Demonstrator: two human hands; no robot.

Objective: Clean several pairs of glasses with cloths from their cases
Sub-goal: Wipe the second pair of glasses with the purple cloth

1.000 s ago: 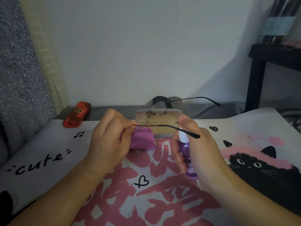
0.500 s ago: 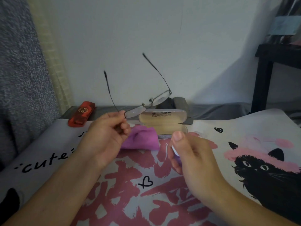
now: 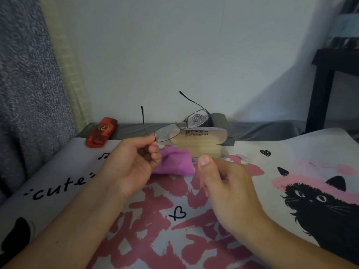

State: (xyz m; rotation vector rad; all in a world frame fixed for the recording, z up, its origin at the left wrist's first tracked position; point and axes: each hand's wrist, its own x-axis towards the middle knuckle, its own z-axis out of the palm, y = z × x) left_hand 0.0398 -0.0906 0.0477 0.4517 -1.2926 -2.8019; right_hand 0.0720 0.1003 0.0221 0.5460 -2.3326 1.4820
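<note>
My left hand (image 3: 134,164) pinches the thin metal-framed glasses (image 3: 182,125), lenses droplet-speckled, above the table's far edge, over the open beige-lined case (image 3: 204,141). My right hand (image 3: 229,187) curls around something purple, mostly hidden.

glasses (image 3: 181,125): thin dark metal wire frame, clear lenses — speckled with droplets
cloth (image 3: 175,162): soft matt purple fabric
open case (image 3: 206,141): smooth cream lining — slight sheen
mat (image 3: 252,200): matt printed surface
</note>
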